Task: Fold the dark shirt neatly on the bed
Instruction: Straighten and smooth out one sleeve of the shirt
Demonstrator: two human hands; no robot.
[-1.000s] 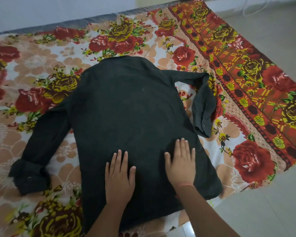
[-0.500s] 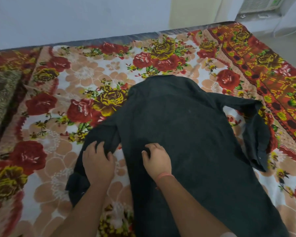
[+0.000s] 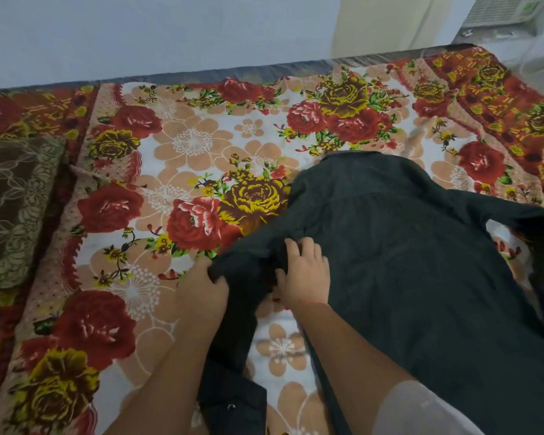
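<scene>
A brown patterned pillow [image 3: 10, 208] lies at the left on the floral bedsheet [image 3: 182, 146]. The left hand [image 3: 201, 288] pinches the sleeve [image 3: 239, 296] of the dark shirt [image 3: 405, 262]. The right hand [image 3: 305, 273] presses on the shirt with curled fingers; the shirt lies spread on the bed's right part.

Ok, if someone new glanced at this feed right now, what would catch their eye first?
Probably the loud floral bedspread of red and yellow roses, covering the whole bed. Against it, the dark shirt lies spread at right. At centre, the left hand grips its sleeve near the shoulder while the right hand presses beside it.
</scene>
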